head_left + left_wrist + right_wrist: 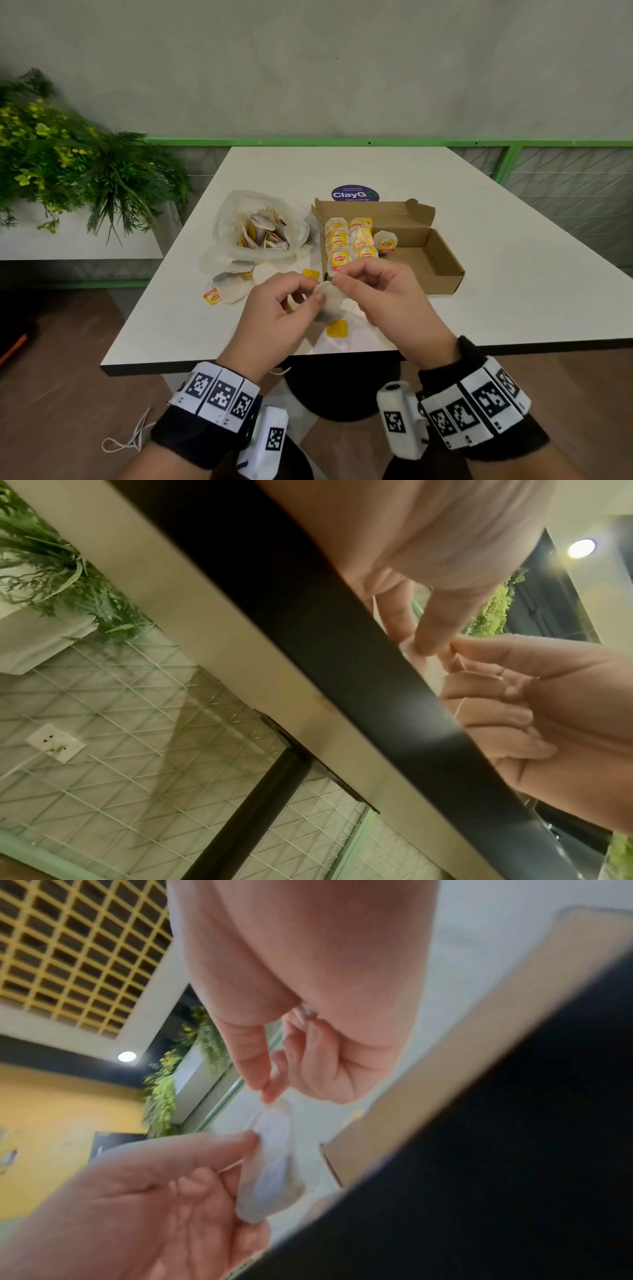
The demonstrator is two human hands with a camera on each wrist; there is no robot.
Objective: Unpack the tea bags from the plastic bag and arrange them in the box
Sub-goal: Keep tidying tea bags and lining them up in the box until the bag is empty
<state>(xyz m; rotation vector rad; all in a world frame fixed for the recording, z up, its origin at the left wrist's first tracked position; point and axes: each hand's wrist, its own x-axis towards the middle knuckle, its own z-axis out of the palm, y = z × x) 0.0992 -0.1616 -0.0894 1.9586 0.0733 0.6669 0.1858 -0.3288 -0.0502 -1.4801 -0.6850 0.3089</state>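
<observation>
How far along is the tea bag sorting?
Partly done: two rows of tea bags fill the box's left end. Both hands, left hand and right hand, pinch one round tea bag. Many remain in the plastic bag, plus loose ones on the table.

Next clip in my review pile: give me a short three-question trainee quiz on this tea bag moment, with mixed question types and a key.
1. True or false: the cardboard box is completely full of tea bags.
2. Multiple choice: the tea bag held above the table's near edge is pinched by A) the left hand only, B) the right hand only, C) both hands.
3. Fill in: the open plastic bag, with tea bags inside, lies to the ____ of the box in the head view.

Key: 1 false, its right part is bare; 2 C; 3 left.
</observation>
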